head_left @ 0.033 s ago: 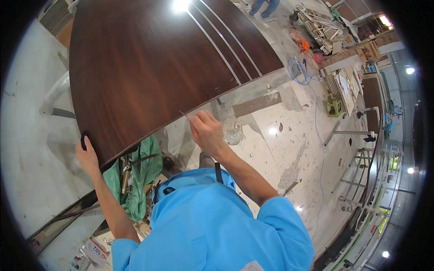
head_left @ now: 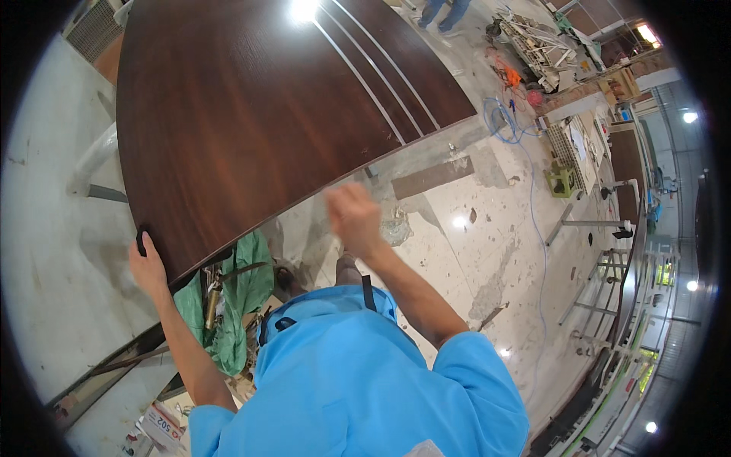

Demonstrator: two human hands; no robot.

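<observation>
Left hand (head_left: 146, 263) clamped on near-left corner of dark wooden door panel (head_left: 251, 114), tilted across the left and far scene. Green cloth (head_left: 242, 293) with tools just beneath. Right hand (head_left: 354, 217) blurred beside panel's near edge; grip unclear. Blue cable (head_left: 533, 206) far right on floor.

Left hand (head_left: 146, 268) raised, fingers curled in a grip — right hand (head_left: 354, 218) lifted, blurred.

The dark wooden door (head_left: 259, 114) blocks the left; open floor (head_left: 487, 228) lies right.
</observation>
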